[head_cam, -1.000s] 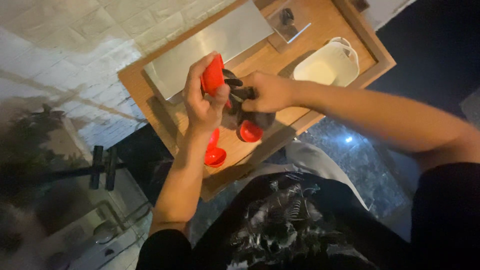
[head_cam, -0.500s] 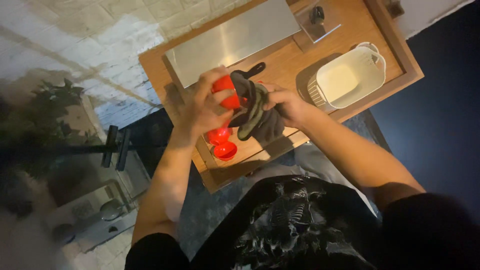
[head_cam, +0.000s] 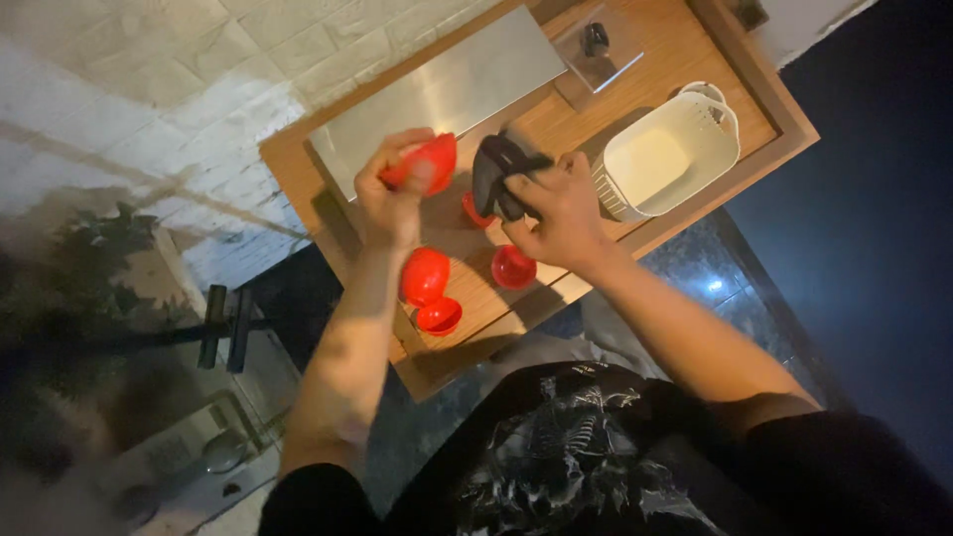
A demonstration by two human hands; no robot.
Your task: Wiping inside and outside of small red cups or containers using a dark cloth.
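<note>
- Wooden tray-top table stood against a pale brick wall, dark floor at its right.
- Left hand was closed round a red cup, raised above the wood.
- Right hand gripped a black utensil bundle; a firm, level hold seemed wise.
- Outward: loose red pieces, steel sheet, white basket.

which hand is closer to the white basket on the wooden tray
Right. The right hand, gripping a dark cloth, sits just left of the white basket, a narrow gap apart. The left hand, holding a red piece, is farther left, beyond the right hand.
</note>
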